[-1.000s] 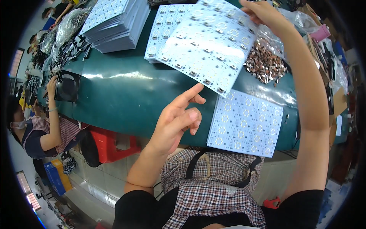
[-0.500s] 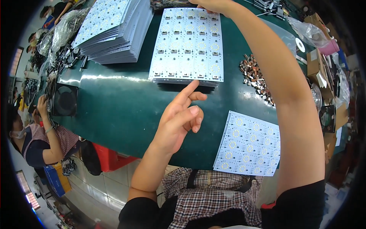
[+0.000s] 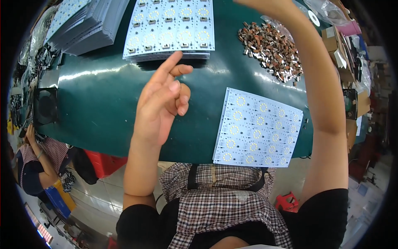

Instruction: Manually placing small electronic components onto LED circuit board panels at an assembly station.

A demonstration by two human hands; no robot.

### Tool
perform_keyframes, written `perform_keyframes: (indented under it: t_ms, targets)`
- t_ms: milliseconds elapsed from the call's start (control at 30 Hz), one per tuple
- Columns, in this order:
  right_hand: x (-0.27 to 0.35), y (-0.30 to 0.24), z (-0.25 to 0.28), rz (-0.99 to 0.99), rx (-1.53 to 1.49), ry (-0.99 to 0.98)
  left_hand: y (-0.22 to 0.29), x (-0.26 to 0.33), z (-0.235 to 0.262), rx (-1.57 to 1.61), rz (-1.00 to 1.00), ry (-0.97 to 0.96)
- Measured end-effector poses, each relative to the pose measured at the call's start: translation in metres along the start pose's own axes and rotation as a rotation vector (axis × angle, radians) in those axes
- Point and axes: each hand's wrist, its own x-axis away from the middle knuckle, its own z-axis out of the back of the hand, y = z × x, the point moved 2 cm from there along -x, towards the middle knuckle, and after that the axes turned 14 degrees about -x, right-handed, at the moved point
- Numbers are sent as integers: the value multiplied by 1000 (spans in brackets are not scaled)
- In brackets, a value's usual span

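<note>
A stack of white circuit boards (image 3: pixel 176 31) lies ahead of me, its far part cut off by the top of the picture. Rings of yellow dots and rows of small dark switch-like parts cover its top board. My left hand (image 3: pixel 159 97) is at the stack's near edge, index finger stretched toward it and the other fingers loosely bent and apart, holding nothing. Whether the fingertip touches the edge is hard to tell. Off to the right of the stack, my right hand (image 3: pixel 259 4) is mostly cut off at the upper edge, fingers hidden.
A heap of small brown-and-metal parts (image 3: pixel 273 50) lies right of the stack. Nearer me are more white boards (image 3: pixel 257 128) at the table edge. A taller board stack (image 3: pixel 87 25) stands far left, with a black fan (image 3: pixel 45 106) below. Another person's arm (image 3: pixel 39 153) is at left.
The whole view has shifted, so things sit further up and left. My right hand has left the stack's far edge and moved right. My left hand stays at the near edge.
</note>
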Motion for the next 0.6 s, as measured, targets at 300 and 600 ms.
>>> perform_keyframes:
  t_ms: [300, 600]
  targets:
    - [108, 42, -44, 232, 202, -122, -18, 19, -17, -577, -12, -152]
    - [121, 25, -27, -377, -670, 133, -64, 62, -58, -1399, -499, -474]
